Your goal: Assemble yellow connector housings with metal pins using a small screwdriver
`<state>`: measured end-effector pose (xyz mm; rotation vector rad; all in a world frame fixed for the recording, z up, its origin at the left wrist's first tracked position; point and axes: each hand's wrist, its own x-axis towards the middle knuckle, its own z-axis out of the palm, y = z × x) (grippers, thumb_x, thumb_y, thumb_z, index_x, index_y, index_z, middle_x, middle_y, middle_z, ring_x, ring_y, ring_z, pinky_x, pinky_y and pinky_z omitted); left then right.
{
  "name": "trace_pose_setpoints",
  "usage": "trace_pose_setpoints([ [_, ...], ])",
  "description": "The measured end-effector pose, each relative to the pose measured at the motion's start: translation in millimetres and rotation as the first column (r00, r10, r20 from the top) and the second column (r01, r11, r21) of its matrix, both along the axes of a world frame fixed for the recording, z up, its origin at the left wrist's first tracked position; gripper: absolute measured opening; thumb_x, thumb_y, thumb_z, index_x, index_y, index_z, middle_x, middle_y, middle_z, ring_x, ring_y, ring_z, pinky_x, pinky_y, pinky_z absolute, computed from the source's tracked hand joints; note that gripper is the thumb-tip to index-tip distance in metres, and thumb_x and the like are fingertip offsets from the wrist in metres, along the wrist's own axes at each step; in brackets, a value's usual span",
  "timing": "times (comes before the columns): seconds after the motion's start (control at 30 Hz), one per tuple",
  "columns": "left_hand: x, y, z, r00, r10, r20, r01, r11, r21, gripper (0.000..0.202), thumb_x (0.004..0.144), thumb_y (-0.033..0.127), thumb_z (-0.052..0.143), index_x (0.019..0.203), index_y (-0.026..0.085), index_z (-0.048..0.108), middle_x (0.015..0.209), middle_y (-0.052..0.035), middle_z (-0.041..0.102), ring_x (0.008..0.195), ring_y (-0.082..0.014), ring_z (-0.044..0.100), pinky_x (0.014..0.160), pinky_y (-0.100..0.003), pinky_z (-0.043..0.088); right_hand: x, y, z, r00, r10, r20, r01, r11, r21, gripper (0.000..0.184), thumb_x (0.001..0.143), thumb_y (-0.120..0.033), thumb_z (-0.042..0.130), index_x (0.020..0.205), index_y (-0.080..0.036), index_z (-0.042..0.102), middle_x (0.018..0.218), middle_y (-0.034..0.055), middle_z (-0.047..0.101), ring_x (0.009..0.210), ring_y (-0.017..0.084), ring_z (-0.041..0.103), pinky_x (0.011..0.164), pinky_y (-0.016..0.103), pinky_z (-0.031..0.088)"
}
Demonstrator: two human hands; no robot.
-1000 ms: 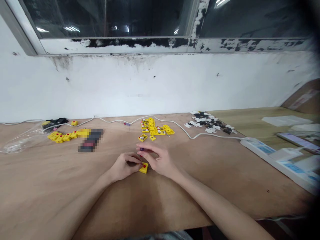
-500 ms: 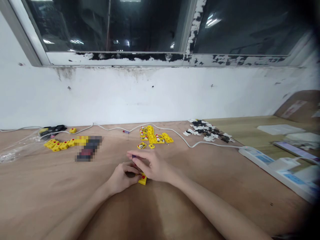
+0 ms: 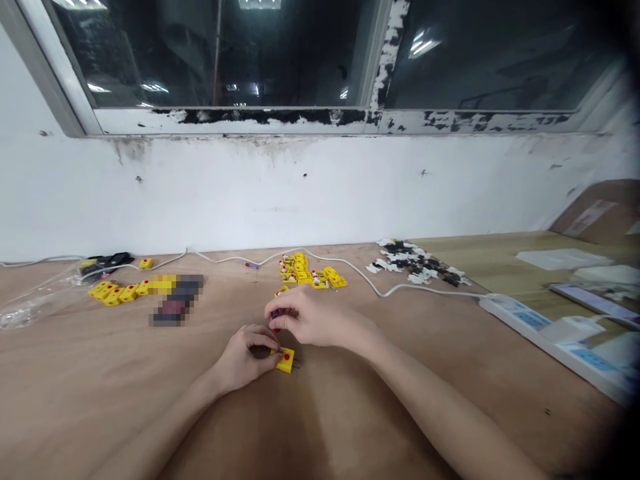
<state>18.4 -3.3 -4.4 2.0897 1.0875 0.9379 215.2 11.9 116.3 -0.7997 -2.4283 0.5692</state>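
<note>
Your left hand [image 3: 247, 360] pinches a small yellow plastic case [image 3: 285, 361] at its left edge, thumb and fingers closed on it. The case lies on the wooden tabletop [image 3: 380, 413] in front of you, red dot uppermost, thin metal prongs pointing right. Your right hand [image 3: 305, 317] is just above and beyond it, fingers curled round a purple-handled tool [image 3: 275, 313], mostly hidden by your grip; cannot tell whether its tip meets the case.

Farther back, past your right hand: a cluster of open yellow casings [image 3: 301, 269], some with red and white parts inside. Left: a row of yellow cases with red dots [image 3: 129, 293], near a clear plastic bag [image 3: 30, 310]. Right: a heap of black and white pieces [image 3: 425, 265], then a white power strip [image 3: 533, 327] with its cable [image 3: 357, 264] running along the back.
</note>
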Motion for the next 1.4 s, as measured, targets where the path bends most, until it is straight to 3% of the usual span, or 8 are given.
trace_pose_setpoints([
  [0.13, -0.1, 1.5, -2.8, 0.999, -0.030, 0.016, 0.029, 0.999, 0.025, 0.006, 0.079, 0.029, 0.076, 0.080, 0.024, 0.079, 0.090, -0.0045, 0.074, 0.087, -0.0193, 0.067, 0.084, -0.032, 0.053, -1.6, -8.0, 3.6, 0.975, -0.176, 0.134, 0.153, 0.974, 0.165, 0.007, 0.088, -0.020, 0.067, 0.082, -0.018, 0.069, 0.071, 0.0047, 0.070, 0.062, 0.017, 0.062, 0.050, 0.025, 0.033],
  [0.37, 0.6, 1.1, 0.7, 0.999, -0.047, 0.017, 0.047, 0.999, 0.025, 0.014, 0.083, 0.036, 0.073, 0.079, 0.025, 0.081, 0.088, -0.0051, 0.074, 0.084, -0.0193, 0.067, 0.080, -0.031, 0.054, -1.3, -13.7, 11.0, 0.933, -0.262, 0.245, 0.217, 0.956, 0.197, 0.028, 0.090, -0.036, 0.069, 0.069, -0.017, 0.066, 0.062, 0.0070, 0.066, 0.052, 0.018, 0.057, 0.046, 0.028, 0.029],
  [0.47, 0.9, -0.3, 4.7, 0.999, -0.038, 0.004, 0.038, 0.999, 0.004, 0.017, 0.084, 0.038, 0.072, 0.077, 0.025, 0.081, 0.087, -0.0050, 0.073, 0.083, -0.0188, 0.066, 0.079, -0.030, 0.054, 4.0, -8.1, 11.9, 0.966, -0.168, 0.197, 0.141, 0.980, 0.140, 0.024, 0.092, -0.034, 0.067, 0.075, -0.017, 0.070, 0.072, 0.0072, 0.069, 0.062, 0.019, 0.062, 0.052, 0.028, 0.037],
  [0.53, 0.9, -1.0, 6.6, 0.999, -0.036, 0.002, 0.036, 0.999, -0.024, 0.018, 0.084, 0.038, 0.072, 0.077, 0.025, 0.081, 0.088, -0.0052, 0.073, 0.083, -0.0179, 0.066, 0.077, -0.028, 0.053, 7.4, -3.9, 11.2, 0.986, -0.033, 0.161, 0.022, 0.997, 0.075, 0.014, 0.094, -0.025, 0.062, 0.100, -0.018, 0.073, 0.094, 0.0081, 0.073, 0.081, 0.019, 0.066, 0.065, 0.028, 0.045],
  [0.63, 0.5, -1.4, 7.7, 0.999, -0.040, 0.006, 0.040, 0.998, -0.053, 0.019, 0.085, 0.038, 0.071, 0.077, 0.025, 0.082, 0.088, -0.0055, 0.072, 0.082, -0.0171, 0.066, 0.074, -0.025, 0.052, 9.5, -0.8, 10.7, 0.987, 0.092, 0.131, -0.091, 0.996, -0.015, 0.035, 0.092, -0.008, 0.055, 0.123, -0.022, 0.065, 0.110, 0.0062, 0.072, 0.094, 0.017, 0.065, 0.078, 0.027, 0.046],
  [0.9, -0.1, -1.5, 6.9, 0.999, -0.038, 0.016, 0.038, 0.999, -0.019, 0.019, 0.083, 0.040, 0.072, 0.081, 0.024, 0.082, 0.091, -0.0064, 0.075, 0.084, -0.0197, 0.067, 0.075, -0.027, 0.054, 8.0, -7.1, 17.1, 0.963, 0.087, 0.254, -0.098, 0.995, 0.029, 0.023, 0.084, -0.003, 0.053, 0.090, -0.016, 0.070, 0.091, 0.0054, 0.071, 0.083, 0.018, 0.063, 0.071, 0.026, 0.043],
  [1.2, -1.2, 0.1, 9.6, 0.993, -0.072, -0.096, 0.076, 0.996, 0.045, 0.023, 0.088, 0.034, 0.066, 0.074, 0.021, 0.080, 0.074, -0.0025, 0.072, 0.071, -0.0147, 0.063, 0.067, -0.023, 0.049, 1.3, -6.6, 5.7, 0.983, 0.174, 0.059, -0.161, 0.969, -0.186, 0.052, 0.093, -0.017, 0.058, 0.144, -0.027, 0.047, 0.117, 0.0044, 0.069, 0.096, 0.016, 0.065, 0.084, 0.027, 0.050],
  [1.4, -1.1, 0.0, 7.0, 0.993, -0.069, -0.096, 0.076, 0.994, 0.073, 0.025, 0.090, 0.038, 0.064, 0.077, 0.024, 0.081, 0.078, -0.0039, 0.073, 0.077, -0.0164, 0.064, 0.069, -0.024, 0.050, -6.9, -3.0, 5.3, 0.980, 0.201, 0.009, -0.201, 0.979, 0.030, 0.026, 0.097, -0.010, 0.050, 0.110, -0.017, 0.071, 0.107, 0.0068, 0.070, 0.094, 0.015, 0.063, 0.085, 0.028, 0.048],
])
